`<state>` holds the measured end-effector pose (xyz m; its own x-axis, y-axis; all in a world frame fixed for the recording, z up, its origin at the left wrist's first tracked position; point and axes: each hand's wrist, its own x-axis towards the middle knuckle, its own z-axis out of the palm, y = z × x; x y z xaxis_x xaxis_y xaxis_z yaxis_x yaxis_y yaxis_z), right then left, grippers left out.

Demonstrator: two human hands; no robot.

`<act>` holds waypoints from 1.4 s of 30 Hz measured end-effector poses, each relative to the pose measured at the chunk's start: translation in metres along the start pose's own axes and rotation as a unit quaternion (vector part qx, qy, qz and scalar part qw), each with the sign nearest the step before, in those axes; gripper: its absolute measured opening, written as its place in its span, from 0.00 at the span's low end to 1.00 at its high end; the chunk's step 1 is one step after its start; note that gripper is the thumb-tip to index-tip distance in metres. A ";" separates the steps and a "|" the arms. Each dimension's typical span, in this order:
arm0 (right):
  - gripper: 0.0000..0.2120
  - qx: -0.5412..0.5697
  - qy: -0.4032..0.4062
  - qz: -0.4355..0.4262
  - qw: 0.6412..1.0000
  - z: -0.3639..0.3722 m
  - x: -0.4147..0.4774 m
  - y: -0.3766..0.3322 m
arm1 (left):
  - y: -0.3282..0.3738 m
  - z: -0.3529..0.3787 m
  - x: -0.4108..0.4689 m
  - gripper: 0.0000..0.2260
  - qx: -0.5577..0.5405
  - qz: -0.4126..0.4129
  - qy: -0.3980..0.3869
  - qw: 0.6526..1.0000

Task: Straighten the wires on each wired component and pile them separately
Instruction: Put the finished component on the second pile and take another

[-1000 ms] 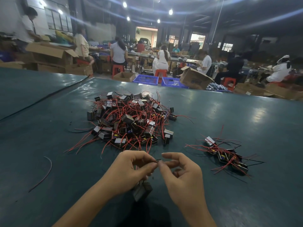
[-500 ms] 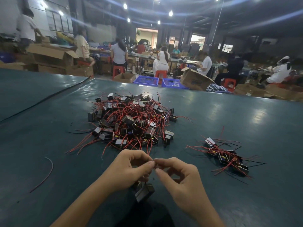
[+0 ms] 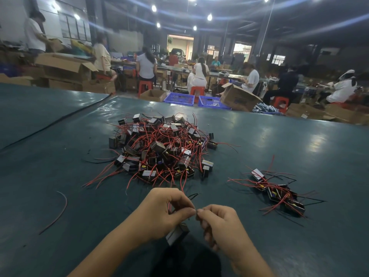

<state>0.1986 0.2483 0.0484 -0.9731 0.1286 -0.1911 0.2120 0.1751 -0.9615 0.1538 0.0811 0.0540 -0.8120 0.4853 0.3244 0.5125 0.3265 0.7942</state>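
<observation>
Component (image 3: 176, 233): boxy black block, pale glossy face, hanging under left hand (image 3: 159, 212) over near table | left hand and right hand (image 3: 221, 224) each pinch its thin wire (image 3: 196, 212), curled fingertips touching | right fingers tighter than half a second ago, block unmoved | two piles: big tangled heap (image 3: 159, 148), small pile (image 3: 279, 193) to its right | one loose red wire (image 3: 58, 212) | slick teal table cover (image 3: 60, 156)
</observation>
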 end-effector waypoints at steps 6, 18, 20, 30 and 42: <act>0.14 0.135 -0.107 0.174 0.970 -0.005 -0.002 -0.005 | -0.001 0.002 0.000 0.01 0.019 0.045 0.009 0.999; 0.04 -0.110 0.079 -0.365 0.921 0.001 0.003 0.015 | -0.006 -0.005 0.003 0.03 -0.154 -0.036 0.006 0.987; 0.06 -0.148 0.103 -0.382 0.906 0.000 0.003 0.015 | -0.006 -0.004 0.003 0.03 -0.141 -0.033 0.003 0.990; 0.08 0.403 -0.104 0.211 0.884 0.012 -0.005 -0.006 | -0.008 0.002 0.001 0.02 0.015 0.054 0.026 0.998; 0.06 -0.278 0.137 -0.430 0.848 -0.005 0.003 0.018 | -0.006 -0.006 0.003 0.02 -0.059 -0.020 -0.004 0.998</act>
<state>0.1999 0.2569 0.0319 -0.7485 -0.0710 0.6593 -0.4807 0.7430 -0.4657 0.1467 0.0754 0.0536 -0.8287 0.4802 0.2875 0.4427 0.2481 0.8616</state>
